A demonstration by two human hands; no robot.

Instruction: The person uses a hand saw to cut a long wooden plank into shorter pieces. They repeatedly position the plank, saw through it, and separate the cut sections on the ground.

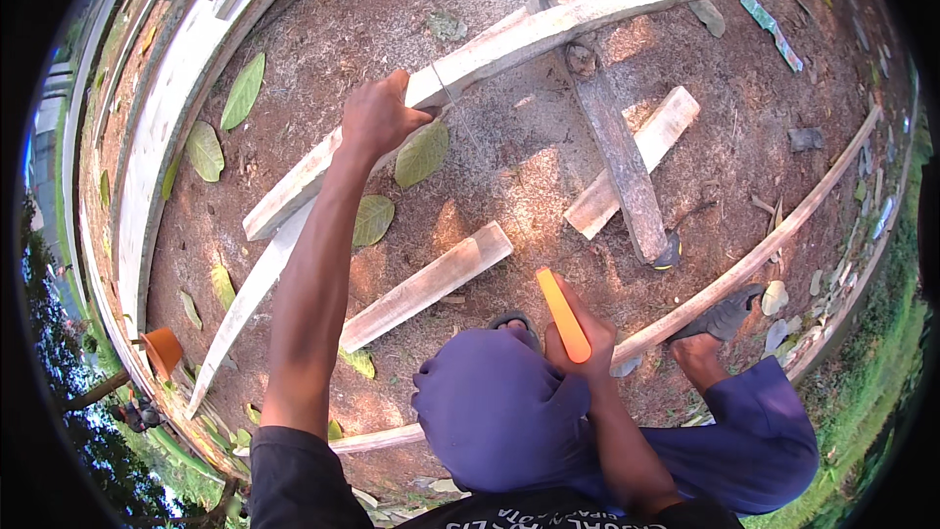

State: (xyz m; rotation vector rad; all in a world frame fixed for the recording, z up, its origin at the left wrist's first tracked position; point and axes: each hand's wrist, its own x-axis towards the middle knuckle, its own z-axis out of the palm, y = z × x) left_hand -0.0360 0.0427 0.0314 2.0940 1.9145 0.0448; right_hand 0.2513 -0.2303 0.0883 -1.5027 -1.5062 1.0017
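A long pale wooden beam (490,57) lies slantwise across the ground ahead of me, its near end toward the left. My left hand (377,116) is closed over its top and side, with some fingers hidden behind the wood. Just right of that hand, a thin dark line or wire (443,84) crosses the beam. Close to my body, my right hand (585,335) is wrapped round an orange tool handle (564,315); the tool's other part cannot be made out. My right hand is apart from the beam.
Beneath the beam rests a dark weathered plank (619,162), crossing a short board (666,127). Another short board (428,286) lies before my knee. A long thin strip (764,250) curves at right. More planks (176,127) and an orange pot (162,351) are at left.
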